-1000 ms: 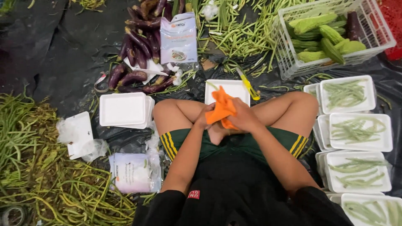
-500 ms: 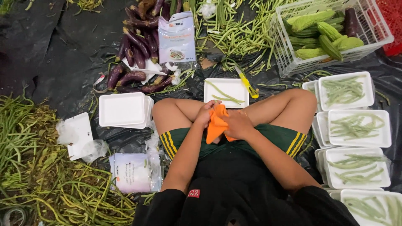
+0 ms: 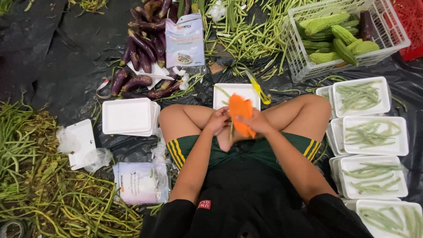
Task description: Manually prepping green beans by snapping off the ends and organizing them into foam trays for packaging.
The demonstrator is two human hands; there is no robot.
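Black plastic sheet [image 3: 53,57] — beans [image 3: 251,35], eggplants [image 3: 141,57], white trays [image 3: 370,134]

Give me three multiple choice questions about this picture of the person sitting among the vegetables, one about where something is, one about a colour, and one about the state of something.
1. Where do the eggplants lie?
A. in the white basket
B. on the black sheet, ahead and to the person's left
C. on the foam trays

2. What colour is the thing that both hands hold?
A. orange
B. blue
C. white

3. What state is the foam tray by the left knee in?
A. filled with beans
B. holding nothing
C. wrapped

Answers: 1 B, the purple pile lies on the sheet upper left. 2 A, the left hand and right hand grip an orange piece. 3 B, its white surface shows bare, unlike the bean trays on the right.
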